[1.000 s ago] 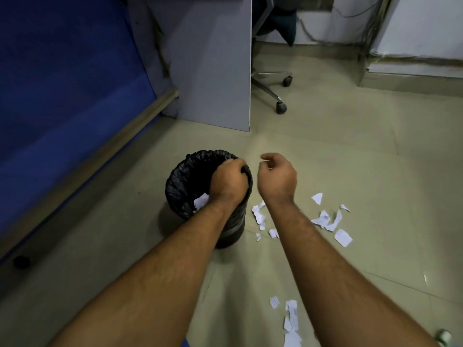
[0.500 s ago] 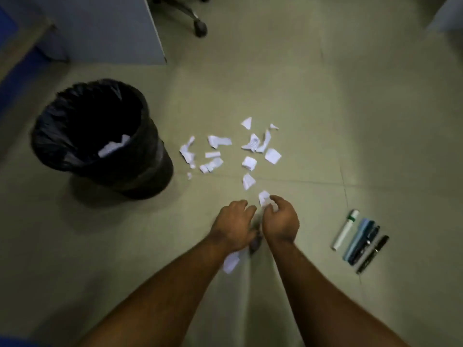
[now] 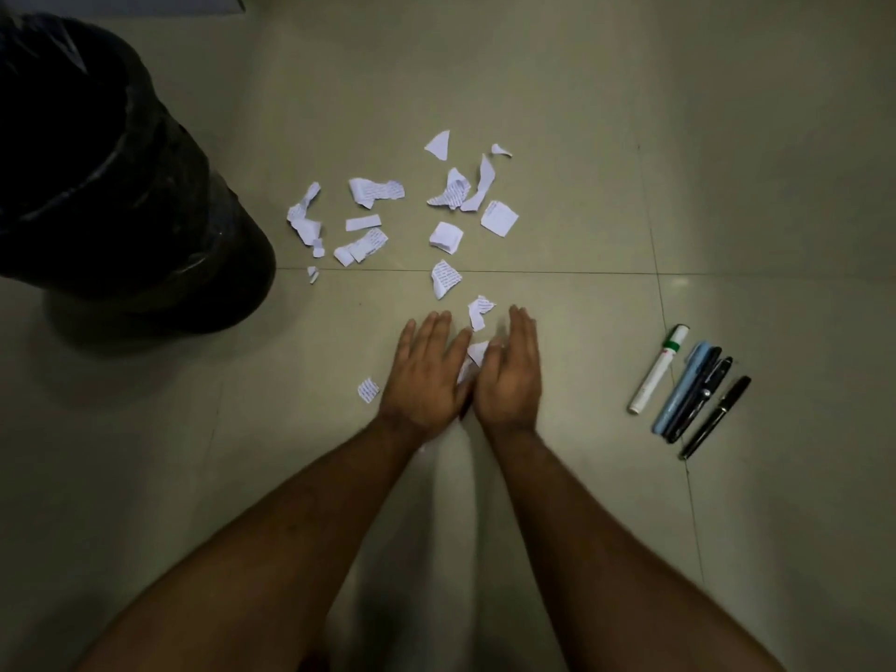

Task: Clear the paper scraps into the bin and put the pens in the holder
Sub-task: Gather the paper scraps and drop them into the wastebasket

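Several white paper scraps (image 3: 446,277) lie scattered on the beige tiled floor in the middle of the view. My left hand (image 3: 426,375) and my right hand (image 3: 511,375) rest flat side by side on the floor, fingers spread, with a scrap (image 3: 477,352) showing between them and another scrap (image 3: 368,390) just left of my left hand. A black bin (image 3: 121,186) lined with a black bag stands at the upper left. To the right lie a white marker (image 3: 657,371), a light blue pen (image 3: 679,395) and two black pens (image 3: 716,417). No holder is in view.
Tile joints cross the floor. A pale partition panel edge (image 3: 145,2) shows at the top left behind the bin.
My view has dropped from the bin to the floor. Both hands left the bin rim, came down over the scraps, and have flattened from curled fingers to spread palms.
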`<state>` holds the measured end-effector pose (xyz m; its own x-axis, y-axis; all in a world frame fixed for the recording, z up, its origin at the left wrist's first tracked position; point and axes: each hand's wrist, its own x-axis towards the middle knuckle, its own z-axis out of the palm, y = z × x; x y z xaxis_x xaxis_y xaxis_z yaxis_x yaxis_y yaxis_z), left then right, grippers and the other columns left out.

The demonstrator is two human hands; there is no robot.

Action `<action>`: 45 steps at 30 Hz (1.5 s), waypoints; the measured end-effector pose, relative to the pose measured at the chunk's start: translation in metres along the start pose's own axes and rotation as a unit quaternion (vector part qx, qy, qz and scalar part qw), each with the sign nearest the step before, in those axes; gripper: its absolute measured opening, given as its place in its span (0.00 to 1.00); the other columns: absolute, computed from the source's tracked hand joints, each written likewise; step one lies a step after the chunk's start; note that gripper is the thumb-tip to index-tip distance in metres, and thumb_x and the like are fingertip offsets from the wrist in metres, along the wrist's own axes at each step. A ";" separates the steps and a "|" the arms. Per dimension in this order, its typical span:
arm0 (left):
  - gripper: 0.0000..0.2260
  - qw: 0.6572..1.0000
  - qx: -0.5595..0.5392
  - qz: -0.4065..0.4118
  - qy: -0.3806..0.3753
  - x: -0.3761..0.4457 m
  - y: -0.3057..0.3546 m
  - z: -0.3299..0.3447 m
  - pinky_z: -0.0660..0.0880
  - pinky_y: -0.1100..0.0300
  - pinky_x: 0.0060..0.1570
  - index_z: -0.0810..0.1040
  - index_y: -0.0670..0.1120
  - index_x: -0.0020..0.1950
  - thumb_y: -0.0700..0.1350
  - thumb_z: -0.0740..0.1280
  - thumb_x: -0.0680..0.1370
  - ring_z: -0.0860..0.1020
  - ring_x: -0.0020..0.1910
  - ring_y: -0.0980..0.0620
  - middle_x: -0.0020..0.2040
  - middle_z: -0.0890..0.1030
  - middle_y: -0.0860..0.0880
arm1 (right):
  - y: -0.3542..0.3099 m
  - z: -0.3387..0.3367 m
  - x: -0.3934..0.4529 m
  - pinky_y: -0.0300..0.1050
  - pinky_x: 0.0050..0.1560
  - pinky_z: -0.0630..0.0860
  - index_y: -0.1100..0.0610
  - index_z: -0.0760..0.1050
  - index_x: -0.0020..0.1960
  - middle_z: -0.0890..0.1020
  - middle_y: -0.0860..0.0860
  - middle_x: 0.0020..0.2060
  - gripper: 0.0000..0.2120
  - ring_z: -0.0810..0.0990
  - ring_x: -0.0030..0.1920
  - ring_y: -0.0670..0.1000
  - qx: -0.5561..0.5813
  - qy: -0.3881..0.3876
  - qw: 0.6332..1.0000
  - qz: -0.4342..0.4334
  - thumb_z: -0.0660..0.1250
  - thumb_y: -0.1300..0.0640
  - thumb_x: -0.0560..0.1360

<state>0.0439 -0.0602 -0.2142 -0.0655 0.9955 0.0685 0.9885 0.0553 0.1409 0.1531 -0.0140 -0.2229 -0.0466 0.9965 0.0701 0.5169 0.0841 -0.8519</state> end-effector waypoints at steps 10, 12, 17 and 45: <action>0.21 0.994 0.062 0.087 -0.020 0.027 0.000 0.011 0.64 0.45 0.71 0.72 0.47 0.72 0.53 0.54 0.82 0.70 0.71 0.41 0.73 0.70 0.41 | 0.048 -0.026 0.030 0.58 0.74 0.57 0.55 0.70 0.72 0.66 0.60 0.74 0.23 0.62 0.75 0.63 -0.315 -0.021 0.946 -0.076 0.55 0.51 0.79; 0.20 0.987 0.051 0.152 -0.006 0.012 0.001 0.007 0.63 0.43 0.71 0.74 0.44 0.70 0.52 0.56 0.83 0.70 0.71 0.41 0.72 0.72 0.41 | 0.044 -0.019 0.030 0.59 0.75 0.55 0.54 0.68 0.74 0.65 0.61 0.75 0.24 0.61 0.76 0.63 -0.336 -0.022 0.939 -0.071 0.56 0.49 0.80; 0.27 0.983 0.033 0.180 -0.026 -0.041 -0.014 0.002 0.61 0.44 0.73 0.71 0.43 0.72 0.60 0.58 0.80 0.65 0.74 0.40 0.75 0.66 0.39 | 0.036 -0.005 0.045 0.61 0.75 0.55 0.55 0.67 0.74 0.65 0.61 0.75 0.25 0.61 0.76 0.63 -0.347 -0.025 0.935 -0.073 0.56 0.47 0.79; 0.39 0.892 0.001 -0.446 0.076 -0.006 -0.023 0.020 0.54 0.42 0.75 0.64 0.42 0.75 0.69 0.58 0.74 0.61 0.76 0.38 0.75 0.63 0.36 | 0.016 0.025 0.078 0.61 0.75 0.53 0.61 0.62 0.76 0.62 0.64 0.76 0.28 0.59 0.76 0.64 -0.374 -0.016 0.927 -0.032 0.56 0.47 0.80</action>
<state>0.0244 -0.0658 -0.2381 -0.8431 0.5341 0.0629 0.5346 0.8198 0.2053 0.1368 0.0647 -0.2441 -0.1170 0.9897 0.0827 0.9593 0.1341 -0.2485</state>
